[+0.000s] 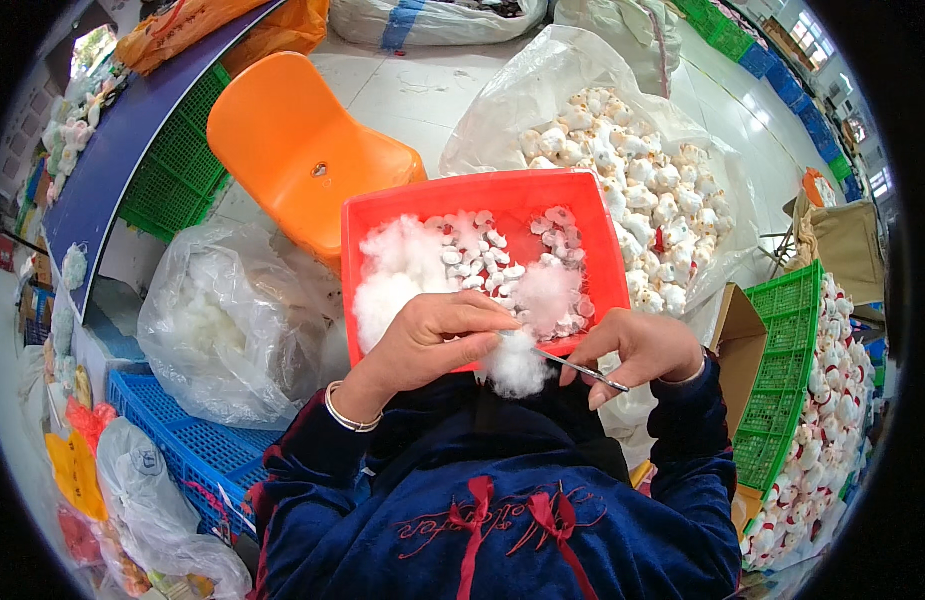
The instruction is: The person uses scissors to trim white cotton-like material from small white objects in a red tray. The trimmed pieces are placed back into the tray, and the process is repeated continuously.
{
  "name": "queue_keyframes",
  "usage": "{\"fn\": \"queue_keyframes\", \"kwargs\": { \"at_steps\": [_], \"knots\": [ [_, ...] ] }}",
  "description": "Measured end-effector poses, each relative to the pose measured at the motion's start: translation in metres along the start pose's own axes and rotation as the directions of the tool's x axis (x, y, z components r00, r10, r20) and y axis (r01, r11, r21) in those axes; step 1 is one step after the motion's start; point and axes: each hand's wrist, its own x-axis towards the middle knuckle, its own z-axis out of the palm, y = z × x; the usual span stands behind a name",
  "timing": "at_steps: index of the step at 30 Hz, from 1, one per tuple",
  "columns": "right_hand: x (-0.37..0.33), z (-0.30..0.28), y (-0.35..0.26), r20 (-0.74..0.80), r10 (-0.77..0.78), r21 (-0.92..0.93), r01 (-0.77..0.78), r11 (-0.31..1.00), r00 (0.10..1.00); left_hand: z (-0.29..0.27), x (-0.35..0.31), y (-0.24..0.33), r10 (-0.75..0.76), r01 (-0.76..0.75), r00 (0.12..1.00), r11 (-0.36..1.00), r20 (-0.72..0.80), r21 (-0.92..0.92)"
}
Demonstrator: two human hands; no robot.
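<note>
My left hand (432, 335) is closed on a small white toy piece with a tuft of white stuffing (515, 365) hanging from it, at the near rim of a red plastic tray (592, 225). My right hand (647, 348) grips thin metal tweezers (582, 370) whose tip points left into the tuft. The tray rests on my lap and holds loose white stuffing (397, 265) on its left and several small white toy parts (487, 260) in the middle. A bracelet circles my left wrist. Dark blue velvet sleeves cover both forearms.
An orange plastic chair (302, 140) stands beyond the tray. A clear bag of white plush toys (642, 170) lies at the right back. A clear bag of stuffing (222, 320) sits left on a blue crate (177, 440). Green crates (782, 380) with plush toys stand right.
</note>
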Motion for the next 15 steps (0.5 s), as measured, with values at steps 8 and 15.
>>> {"fn": "queue_keyframes", "kwargs": {
  "at_steps": [8, 15],
  "knots": [
    [-0.003, 0.006, -0.014, -0.538, -0.082, -0.570, -0.290, 0.769, 0.839, -0.001, 0.001, -0.024, -0.467, 0.303, 0.813, 0.849, -0.347, -0.433],
    [0.013, 0.026, -0.034, -0.541, -0.242, -0.749, -0.331, 0.574, 0.806, 0.007, 0.005, -0.019, -0.524, 0.311, 0.764, 0.810, -0.377, -0.497]
  ]
}}
